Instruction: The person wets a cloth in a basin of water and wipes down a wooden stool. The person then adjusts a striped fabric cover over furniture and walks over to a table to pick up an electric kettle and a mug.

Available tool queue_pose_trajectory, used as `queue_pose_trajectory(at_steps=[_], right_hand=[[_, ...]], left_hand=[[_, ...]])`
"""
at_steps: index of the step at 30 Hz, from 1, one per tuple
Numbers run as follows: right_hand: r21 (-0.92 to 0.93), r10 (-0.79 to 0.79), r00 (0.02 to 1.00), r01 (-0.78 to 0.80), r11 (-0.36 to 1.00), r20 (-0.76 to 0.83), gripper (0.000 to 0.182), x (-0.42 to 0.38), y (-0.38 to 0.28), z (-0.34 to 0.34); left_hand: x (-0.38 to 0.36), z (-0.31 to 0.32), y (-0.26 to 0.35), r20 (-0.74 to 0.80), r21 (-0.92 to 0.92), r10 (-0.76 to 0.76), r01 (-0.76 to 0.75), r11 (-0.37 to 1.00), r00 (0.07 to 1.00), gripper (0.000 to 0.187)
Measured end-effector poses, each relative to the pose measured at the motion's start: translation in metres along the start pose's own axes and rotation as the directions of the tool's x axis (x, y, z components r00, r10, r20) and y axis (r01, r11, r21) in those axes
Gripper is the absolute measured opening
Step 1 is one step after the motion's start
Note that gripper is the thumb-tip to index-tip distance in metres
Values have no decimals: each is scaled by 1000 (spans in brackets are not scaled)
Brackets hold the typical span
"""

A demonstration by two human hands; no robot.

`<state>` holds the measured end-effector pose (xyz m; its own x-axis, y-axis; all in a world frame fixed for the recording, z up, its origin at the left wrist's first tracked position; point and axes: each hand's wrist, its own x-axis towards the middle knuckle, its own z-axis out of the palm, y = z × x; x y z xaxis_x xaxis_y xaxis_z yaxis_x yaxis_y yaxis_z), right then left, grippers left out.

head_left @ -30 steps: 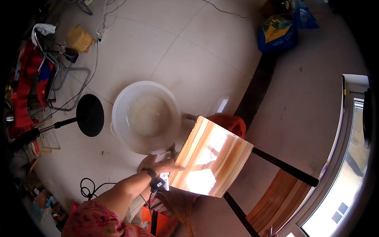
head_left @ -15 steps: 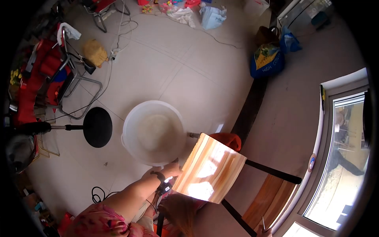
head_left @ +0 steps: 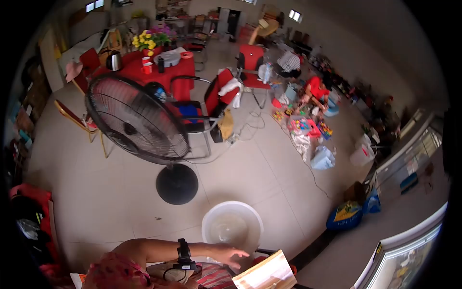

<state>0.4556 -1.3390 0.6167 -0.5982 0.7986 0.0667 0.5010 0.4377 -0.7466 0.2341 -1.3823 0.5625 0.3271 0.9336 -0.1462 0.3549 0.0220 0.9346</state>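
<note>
My left hand (head_left: 228,254), with a black band on its wrist, reaches across the bottom of the view. Its fingers are stretched out and apart, and nothing shows in them. Just beyond it stands a round white basin (head_left: 208,226) with cloudy liquid inside. The wood-grain board (head_left: 267,273) lies to the right of my fingertips, tilted and bright with sunlight, its lower part cut off by the frame edge. My right hand is outside the view.
A black standing fan (head_left: 139,120) on a round base is ahead left. Behind it are red chairs and a red-covered table (head_left: 183,72) with flowers. Two people sit low at the back right among scattered toys. A blue bag (head_left: 344,216) leans by the right wall.
The view has swung up toward the room, bringing the fan, table and people into sight. My left hand has stretched out its fingers beside the board; my right hand has left the view.
</note>
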Motion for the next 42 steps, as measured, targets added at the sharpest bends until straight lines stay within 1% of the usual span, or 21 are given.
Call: queue_pose_trajectory(at_steps=[3,7,8,9,10,12,13,14,16,19,20,22,23,25,29,34,37,39,40,41,42], right_hand=[[237,-153,973,110,965,172,40,0,-47,66],[281,-351,825,244,928,442,30,16,-60,196],[244,-392,721,306,920,571,24,21,-78,227],[375,-340,691,107,921,637,23,21,-98,256],[350,-442,634,275,896,635,25,21,-129,281],[345,-555,545,444,827,629,29,18,-196,342],[383,-466,538,266,885,703,25,10,-230,375],[387,-369,503,74,919,781,24,0,-258,401],[407,-393,414,57,911,821,21,-19,-318,456],[514,-516,314,95,852,797,23,-44,-405,514],[482,-481,281,74,873,830,28,-45,-434,527],[573,-584,304,135,808,753,35,-43,-460,568],[506,-483,346,29,862,804,36,-35,-484,572],[412,-383,336,-17,911,860,35,-11,-503,593],[498,-424,453,-53,865,784,32,42,-534,631],[709,-629,383,-107,697,676,21,90,-602,692],[712,-657,278,-219,667,701,33,127,-656,725],[492,-399,322,-296,819,859,35,168,-684,758],[615,-453,447,-337,713,771,36,187,-699,757],[601,-424,469,-338,725,775,36,210,-697,763],[603,-411,462,-429,672,786,36,230,-691,771]], left_hand=[[-67,1,6,-82,184,192,-174,967,978,65],[-175,-29,-17,-275,73,92,-74,995,957,44],[-207,-38,-32,-328,-149,-72,24,989,942,39],[-241,-46,-46,-344,-370,-237,101,924,908,34],[-275,-51,-56,-365,-365,-244,103,925,899,34],[-350,-66,-70,-699,-129,-87,-5,992,710,32],[-393,-76,-73,-706,-127,-99,12,992,701,32],[-432,-86,-69,-671,-283,-276,106,953,688,33],[-513,-109,-65,-571,-534,-554,239,811,606,37],[-616,-116,-83,-811,-400,-448,204,894,376,37],[-648,-124,-66,-848,-380,-457,296,877,267,40],[-700,-137,-40,-878,-414,-475,402,817,61,43],[-721,-140,-41,-873,-415,-483,419,807,65,43],[-758,-138,-51,-852,-522,-451,491,698,-265,41],[-800,-160,-74,-718,-581,-460,87,809,-522,32],[-797,-295,-111,-917,-294,-265,57,954,-300,43],[-779,-388,-144,-957,-216,-196,75,974,-212,38],[-759,-468,-167,-969,-38,14,208,977,-246,34],[-753,-496,-171,-974,-111,-69,190,976,-214,37],[-742,-522,-176,-978,-118,-86,163,980,-192,37],[-730,-545,-179,-994,29,51,209,977,-102,38]])
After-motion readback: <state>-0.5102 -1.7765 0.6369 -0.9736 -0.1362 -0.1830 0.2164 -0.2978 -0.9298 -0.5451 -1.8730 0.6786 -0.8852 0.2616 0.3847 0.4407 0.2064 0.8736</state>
